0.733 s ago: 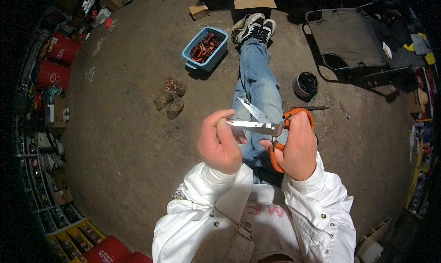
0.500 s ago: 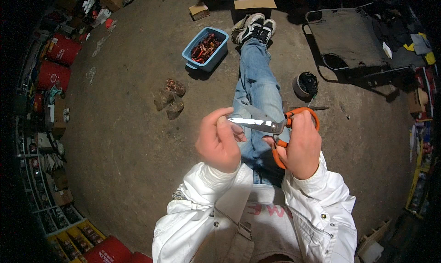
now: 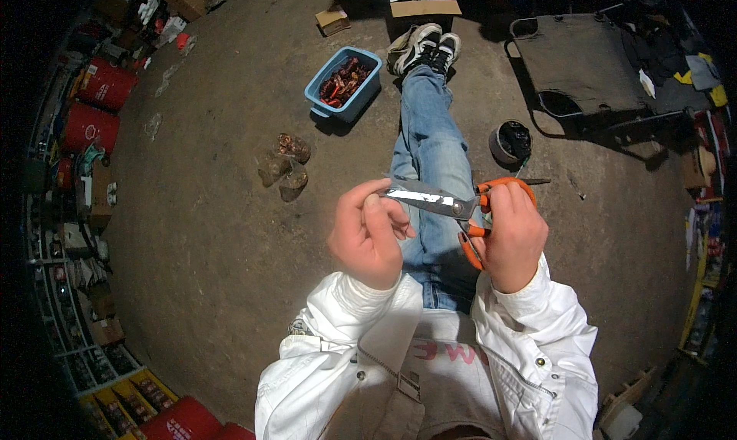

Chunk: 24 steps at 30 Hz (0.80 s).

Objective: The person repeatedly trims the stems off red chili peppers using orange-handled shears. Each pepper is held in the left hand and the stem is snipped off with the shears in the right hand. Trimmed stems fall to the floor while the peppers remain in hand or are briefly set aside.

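Orange-handled silver-bladed metal scissors point(image 3: 441, 203) over faded blue denim jeans point(image 3: 432, 137) now have 2 blades point(image 3: 414, 196) almost together vs. spread earlier, so closing stroke looks abt. done, w/ bare R hand point(image 3: 516, 236) gripping orange handles point(image 3: 480, 230) & bare L hand point(image 3: 367, 233) at far end, can't tell if pinching anything.

Scissors point(image 3: 434, 202) blades, apart earlier, now almost together; orange handles point(image 3: 470, 250) nearer each other; right grip point(image 3: 518, 236) shifted slightly rightward.

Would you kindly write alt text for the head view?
A person's right hand grips orange-handled scissors, with the left hand at the blade tips, above outstretched legs in jeans. On the floor beyond, a blue tub holds dark reddish pieces.
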Each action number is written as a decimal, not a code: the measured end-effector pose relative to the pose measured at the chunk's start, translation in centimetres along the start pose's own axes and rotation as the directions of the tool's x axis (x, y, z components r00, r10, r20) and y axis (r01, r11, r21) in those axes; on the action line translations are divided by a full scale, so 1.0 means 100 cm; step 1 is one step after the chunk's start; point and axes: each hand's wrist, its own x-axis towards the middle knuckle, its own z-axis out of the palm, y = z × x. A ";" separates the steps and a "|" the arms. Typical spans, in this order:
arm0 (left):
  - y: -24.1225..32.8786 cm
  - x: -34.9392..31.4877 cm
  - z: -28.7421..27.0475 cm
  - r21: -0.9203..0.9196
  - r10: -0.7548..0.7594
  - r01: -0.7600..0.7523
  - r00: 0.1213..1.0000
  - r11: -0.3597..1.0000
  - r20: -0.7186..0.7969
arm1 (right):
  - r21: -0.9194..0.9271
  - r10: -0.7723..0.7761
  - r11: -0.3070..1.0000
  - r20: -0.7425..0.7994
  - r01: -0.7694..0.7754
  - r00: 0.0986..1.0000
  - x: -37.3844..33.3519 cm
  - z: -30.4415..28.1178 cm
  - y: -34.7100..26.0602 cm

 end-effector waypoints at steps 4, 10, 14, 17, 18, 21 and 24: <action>-0.003 0.002 0.007 -0.025 0.025 -0.027 0.998 0.999 -0.065 | 0.024 -0.011 1.000 -0.004 0.011 1.000 0.002 -0.002 0.000; 0.001 0.007 0.007 -0.270 -0.152 0.126 0.985 0.954 -0.077 | 0.072 0.007 0.997 0.042 -0.010 0.999 0.001 -0.004 0.002; 0.004 0.008 0.008 -0.464 -0.304 0.255 0.952 0.848 -0.032 | 0.135 -0.004 0.991 0.027 0.000 1.000 0.001 -0.001 0.004; 0.003 0.010 0.006 -0.573 -0.420 0.387 0.904 0.722 0.082 | 0.180 0.000 0.984 0.017 -0.003 1.000 0.000 0.003 0.005; 0.002 0.010 0.005 -0.615 -0.463 0.434 0.878 0.658 0.124 | 0.189 0.007 0.982 0.019 -0.010 1.000 0.000 0.004 0.006; 0.000 0.008 0.005 -0.636 -0.483 0.478 0.856 0.606 0.184 | 0.224 0.023 0.974 0.015 -0.026 1.000 -0.002 0.010 0.007; 0.000 0.004 0.010 -0.658 -0.496 0.491 0.845 0.571 0.200 | 0.255 0.047 0.966 0.009 -0.048 0.999 -0.003 0.018 0.008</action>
